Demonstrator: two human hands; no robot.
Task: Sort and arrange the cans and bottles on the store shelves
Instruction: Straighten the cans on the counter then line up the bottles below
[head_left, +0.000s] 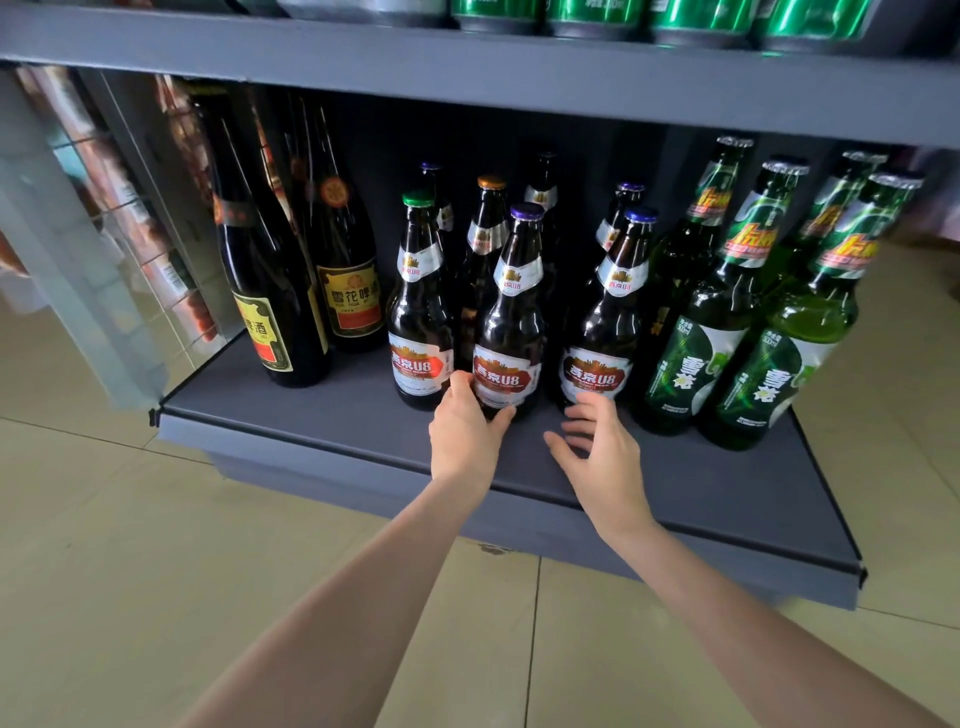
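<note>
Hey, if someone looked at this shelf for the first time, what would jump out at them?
Probably the two bare hands at the centre: the left hand grips the base of a brown glass beer bottle with a purple cap and red-and-white label, while the right hand hovers open beside it. Next, the bright green glass bottles crowding the right end of the grey bottom shelf.

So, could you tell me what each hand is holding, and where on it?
The left hand grips the middle brown bottle at its base. The right hand is open, holding nothing.
</note>
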